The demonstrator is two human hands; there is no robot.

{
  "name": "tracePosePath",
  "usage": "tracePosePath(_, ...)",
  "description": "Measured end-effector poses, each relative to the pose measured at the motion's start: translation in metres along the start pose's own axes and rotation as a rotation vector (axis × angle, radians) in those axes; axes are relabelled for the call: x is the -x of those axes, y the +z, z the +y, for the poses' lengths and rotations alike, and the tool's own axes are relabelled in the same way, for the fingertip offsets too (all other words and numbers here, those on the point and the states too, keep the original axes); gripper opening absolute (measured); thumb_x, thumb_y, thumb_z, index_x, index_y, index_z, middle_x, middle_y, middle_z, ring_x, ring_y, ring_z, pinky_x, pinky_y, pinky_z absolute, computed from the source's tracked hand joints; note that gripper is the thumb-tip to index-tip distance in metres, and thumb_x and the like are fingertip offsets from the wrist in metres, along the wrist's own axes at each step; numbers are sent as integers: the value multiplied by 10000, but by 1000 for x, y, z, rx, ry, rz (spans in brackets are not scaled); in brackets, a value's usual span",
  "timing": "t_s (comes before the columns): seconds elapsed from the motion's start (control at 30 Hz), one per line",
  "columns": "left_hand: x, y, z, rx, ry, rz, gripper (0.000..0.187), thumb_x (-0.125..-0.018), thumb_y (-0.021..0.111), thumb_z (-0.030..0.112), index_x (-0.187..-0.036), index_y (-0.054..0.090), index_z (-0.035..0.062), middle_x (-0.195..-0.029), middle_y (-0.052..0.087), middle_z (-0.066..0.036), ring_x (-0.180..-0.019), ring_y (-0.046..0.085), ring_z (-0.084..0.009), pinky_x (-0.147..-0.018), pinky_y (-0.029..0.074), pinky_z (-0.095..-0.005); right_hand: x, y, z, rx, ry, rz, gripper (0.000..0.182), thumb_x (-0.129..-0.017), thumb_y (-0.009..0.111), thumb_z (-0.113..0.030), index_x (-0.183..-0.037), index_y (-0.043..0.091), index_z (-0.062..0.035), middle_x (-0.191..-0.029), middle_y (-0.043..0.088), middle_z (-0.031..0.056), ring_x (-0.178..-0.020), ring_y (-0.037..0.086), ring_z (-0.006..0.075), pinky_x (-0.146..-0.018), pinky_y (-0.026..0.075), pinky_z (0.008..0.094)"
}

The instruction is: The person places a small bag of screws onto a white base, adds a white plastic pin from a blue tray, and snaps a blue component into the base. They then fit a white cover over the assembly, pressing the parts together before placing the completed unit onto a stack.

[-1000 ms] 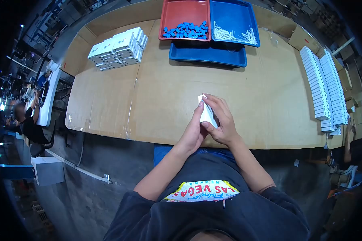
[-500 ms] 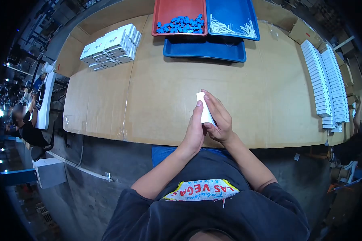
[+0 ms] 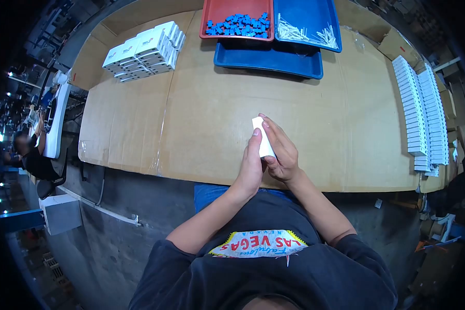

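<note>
Between my two palms, above the near middle of the cardboard-covered table, is a small white box. My left hand presses on its left side, thumb along the edge. On the right side my right hand lies against it, fingers together and pointing away from me. The box stands slightly tilted, and its lower end is partly hidden by the hands.
A red tray holds blue pieces; beside it a blue tray holds white sticks. Below them is another blue tray. White boxes are stacked at left and right. A person sits far left.
The view has shifted slightly, so the trays and table appear a little displaced. Both hands keep the white box in nearly the same position.
</note>
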State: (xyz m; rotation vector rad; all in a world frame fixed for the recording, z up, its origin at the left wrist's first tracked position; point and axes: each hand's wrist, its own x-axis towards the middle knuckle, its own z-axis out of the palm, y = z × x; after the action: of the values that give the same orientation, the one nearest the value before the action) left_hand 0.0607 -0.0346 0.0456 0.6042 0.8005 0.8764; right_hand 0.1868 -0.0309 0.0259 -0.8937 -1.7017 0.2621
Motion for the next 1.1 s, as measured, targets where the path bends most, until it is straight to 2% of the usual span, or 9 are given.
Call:
tracePosePath(0.23,2,4,5,21,-34,10,585,-1092,405,577,-1400,510,90,-1242,612,-42,-1147,600,-133,-1002,478,-309,0,0,2,-18,13,18,740,-1066,508,-514,-1372,562,157,-1371,580,376,-1234,632,507,-1019,533,482)
tracePosePath(0.4,2,6,10,35,-49,26,561,-1091,418,568,-1376,520,96,-1215,610,-46,-1134,591,-139,-1006,474,-319,2,-1,4,-92,84,-39,731,-1070,495,-523,-1440,530,107,-1438,549,345,-1315,581,485,-1092,478,485)
tracePosePath(0.53,-3,1,18,-28,13,34,603,-1096,420,534,-1490,451,78,-1295,596,-75,-1162,589,-164,-1025,469,-329,-4,-10,5,-97,162,-155,707,-1069,517,-512,-1505,499,44,-1543,486,283,-1433,489,431,-1186,383,469)
tracePosePath(0.63,-9,-7,21,-160,145,9,632,-1105,422,453,-1587,356,50,-1336,569,-96,-1168,580,-168,-1033,462,-328,-7,-8,-7,-279,409,3,700,-1065,525,-517,-1528,491,7,-1577,464,244,-1474,450,387,-1211,350,455)
tracePosePath(0.7,-9,-1,27,-184,247,36,609,-1117,425,350,-1617,305,24,-1320,549,-111,-1131,578,-165,-1011,466,-322,-9,-12,-11,-293,467,-77,595,-1064,586,-401,-1494,536,7,-1573,481,217,-1474,457,349,-1202,366,439)
tracePosePath(0.8,-15,-17,22,-281,308,4,674,-1103,429,269,-1669,165,15,-1497,453,-159,-1321,498,-220,-1144,377,-337,-7,-10,-21,-274,573,-173,523,-1043,634,-277,-1470,562,14,-1573,496,200,-1460,481,322,-1194,381,415)
tracePosePath(0.87,-14,-20,21,-350,362,-3,664,-1093,425,234,-1665,173,10,-1570,385,-173,-1412,416,-243,-1192,311,-340,-6,-7,-25,-257,593,-179,511,-999,702,-184,-1454,579,12,-1563,508,206,-1437,514,320,-1178,409,402)
tracePosePath(1.03,-15,-26,15,-392,399,13,674,-1116,397,366,-1663,202,24,-1538,412,-162,-1417,408,-244,-1191,294,-338,-3,1,-26,-197,549,-194,528,-999,695,-161,-1477,552,13,-1550,522,222,-1395,561,338,-1147,447,388)
tracePosePath(1.1,-13,-22,19,-376,405,24,629,-1135,401,290,-1658,193,8,-1633,331,-188,-1482,353,-265,-1224,263,-355,-1,5,-26,-177,496,-191,522,-1002,684,-145,-1477,547,23,-1543,523,236,-1389,565,352,-1137,458,387)
